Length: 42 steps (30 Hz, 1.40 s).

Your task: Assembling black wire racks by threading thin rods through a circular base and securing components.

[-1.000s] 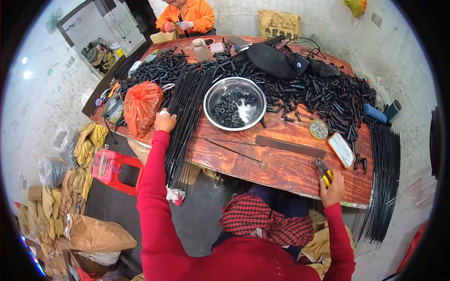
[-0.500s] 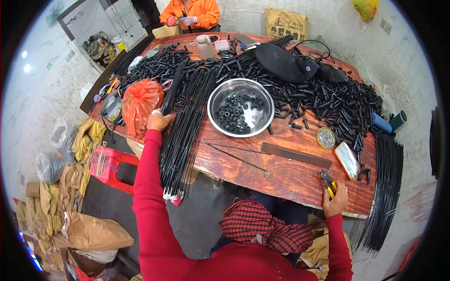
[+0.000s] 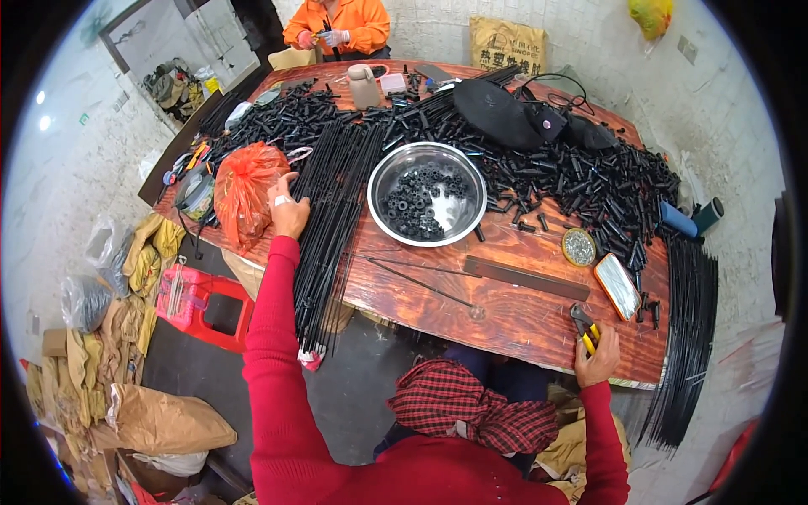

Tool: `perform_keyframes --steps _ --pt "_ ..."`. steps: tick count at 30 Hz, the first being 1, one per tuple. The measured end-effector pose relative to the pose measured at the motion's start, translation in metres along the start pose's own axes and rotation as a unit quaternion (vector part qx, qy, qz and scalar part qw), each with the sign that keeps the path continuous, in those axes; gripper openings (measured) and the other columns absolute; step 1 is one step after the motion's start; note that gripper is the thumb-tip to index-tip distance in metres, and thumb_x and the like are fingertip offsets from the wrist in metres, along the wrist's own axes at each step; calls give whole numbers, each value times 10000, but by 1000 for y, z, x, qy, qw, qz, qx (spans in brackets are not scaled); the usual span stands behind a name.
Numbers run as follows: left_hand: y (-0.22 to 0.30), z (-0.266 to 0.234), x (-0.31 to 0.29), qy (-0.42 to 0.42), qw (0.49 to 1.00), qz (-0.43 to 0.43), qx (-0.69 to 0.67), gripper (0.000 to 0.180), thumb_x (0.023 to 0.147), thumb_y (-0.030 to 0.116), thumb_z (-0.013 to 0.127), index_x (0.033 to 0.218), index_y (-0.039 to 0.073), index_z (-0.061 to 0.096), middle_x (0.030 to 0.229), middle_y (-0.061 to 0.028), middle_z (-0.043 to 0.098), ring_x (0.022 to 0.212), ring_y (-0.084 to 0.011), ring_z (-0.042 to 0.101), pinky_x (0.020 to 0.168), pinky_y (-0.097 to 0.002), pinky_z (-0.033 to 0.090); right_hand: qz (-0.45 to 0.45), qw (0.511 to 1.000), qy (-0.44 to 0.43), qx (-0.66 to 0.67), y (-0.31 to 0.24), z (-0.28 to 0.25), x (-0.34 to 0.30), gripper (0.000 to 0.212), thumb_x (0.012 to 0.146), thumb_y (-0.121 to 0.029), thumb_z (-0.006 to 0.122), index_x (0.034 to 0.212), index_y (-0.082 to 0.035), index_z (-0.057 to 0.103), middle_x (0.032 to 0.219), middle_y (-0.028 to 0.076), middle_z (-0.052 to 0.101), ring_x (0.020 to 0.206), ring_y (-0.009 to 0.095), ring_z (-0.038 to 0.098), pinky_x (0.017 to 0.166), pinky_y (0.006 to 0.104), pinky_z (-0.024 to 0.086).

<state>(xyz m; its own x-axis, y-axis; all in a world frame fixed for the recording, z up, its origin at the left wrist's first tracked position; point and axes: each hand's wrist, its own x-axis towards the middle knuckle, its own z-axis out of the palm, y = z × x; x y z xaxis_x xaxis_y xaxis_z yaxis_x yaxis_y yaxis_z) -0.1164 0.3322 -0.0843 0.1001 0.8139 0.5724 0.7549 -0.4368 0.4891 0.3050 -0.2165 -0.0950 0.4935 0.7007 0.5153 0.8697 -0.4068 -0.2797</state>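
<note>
One round stainless steel bowl (image 3: 427, 204) sits mid-table on the reddish wooden table (image 3: 513, 316), so I'll use it as the anchor for everything. It's got a heap of small black ring-shaped parts (image 3: 417, 198) inside, way too many to count.

Left hand (image 3: 288, 210) is stretched out well to the left of the bowl, resting at the edge of one long bundle of thin black rods (image 3: 330, 219) that runs from the far side of the table past the near edge. Its fingers look curled loosely together, touching the rods, with a pale band on one finger. Just left of that hand is one orange plastic bag (image 3: 245, 190), tied shut and bulging.

Right hand (image 3: 599, 358) is at the near table edge, well to the right of and nearer than the bowl, fingers wrapped around one pair of yellow-handled pliers (image 3: 585, 326).

Between bowl and pliers: one flat dark metal strip (image 3: 526, 278), one thin loose rod (image 3: 421, 284), one round tin of small bits (image 3: 578, 247) and one phone with a pale screen (image 3: 617, 286). Right of the bowl is a huge scatter of short black tubes (image 3: 589, 189), no idea how many. A second bundle of black rods (image 3: 686, 337) hangs off the table's right end.

Beyond the bowl, one person in an orange jacket (image 3: 341, 21) sits at the far end.
</note>
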Motion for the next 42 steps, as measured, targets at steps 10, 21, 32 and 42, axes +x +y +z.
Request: perform_keyframes --steps 10,21,32,42 --pt "14 19 -4 -38 994 66 73 317 784 388 793 1021 178 789 1296 -184 578 1241 -372 508 1040 -457 433 -5 1000 8 10 -4 1 2 443 738 -69 738 1147 -13 577 995 161 587 920 374 580 793 460 468" --pt "31 30 -21 12 990 38 137 363 736 353 820 978 87 768 1324 -196 562 1215 -393 487 1016 -478 433 2 1000 4 5 -2 -1 1 460 723 -67 738 1153 -18 583 1005 168 588 936 384 574 808 467 465" --pt "64 32 -18 48 995 60 56 346 764 84 724 1088 200 690 1302 -161 552 1260 -373 473 1028 -508 401 4 1000 11 -2 -4 -4 2 454 727 -73 740 1148 -14 580 1003 171 591 932 386 575 811 466 466" --pt "77 32 -16 -59 995 35 72 346 830 460 691 926 148 807 1413 -166 526 1297 -360 418 1094 -542 306 7 1000 5 -5 2 -3 -2 473 715 -68 745 1154 -19 576 1007 169 591 936 385 574 809 469 467"
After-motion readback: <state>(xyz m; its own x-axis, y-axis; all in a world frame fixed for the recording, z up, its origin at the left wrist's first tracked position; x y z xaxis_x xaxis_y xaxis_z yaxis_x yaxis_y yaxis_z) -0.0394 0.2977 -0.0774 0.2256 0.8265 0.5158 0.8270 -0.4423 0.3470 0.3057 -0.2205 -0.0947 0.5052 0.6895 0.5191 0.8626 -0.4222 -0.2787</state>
